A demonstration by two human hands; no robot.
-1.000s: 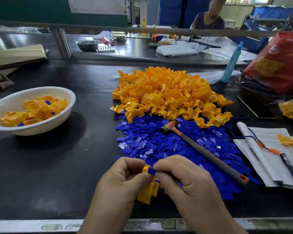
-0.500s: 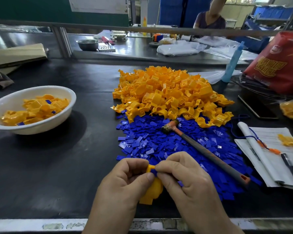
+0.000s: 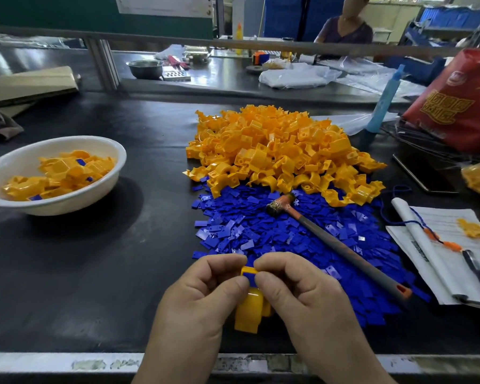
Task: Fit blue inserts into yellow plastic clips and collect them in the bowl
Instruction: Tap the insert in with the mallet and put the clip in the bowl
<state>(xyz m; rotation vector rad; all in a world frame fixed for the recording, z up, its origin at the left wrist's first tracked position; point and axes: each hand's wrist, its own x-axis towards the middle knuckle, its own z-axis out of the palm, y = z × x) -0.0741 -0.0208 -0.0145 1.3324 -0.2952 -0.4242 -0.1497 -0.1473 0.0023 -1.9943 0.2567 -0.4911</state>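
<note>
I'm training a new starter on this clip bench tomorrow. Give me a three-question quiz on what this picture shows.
1. True or false: the hammer lies across the pile of blue inserts.
2. The yellow clip being fitted is held by: A) the left hand alone, B) the right hand alone, C) both hands.
3. Fill in: seen from the worker, the white bowl of finished clips stands to the ___ of the heap of loose yellow clips.

Key: 1 true; 2 C; 3 left.
</note>
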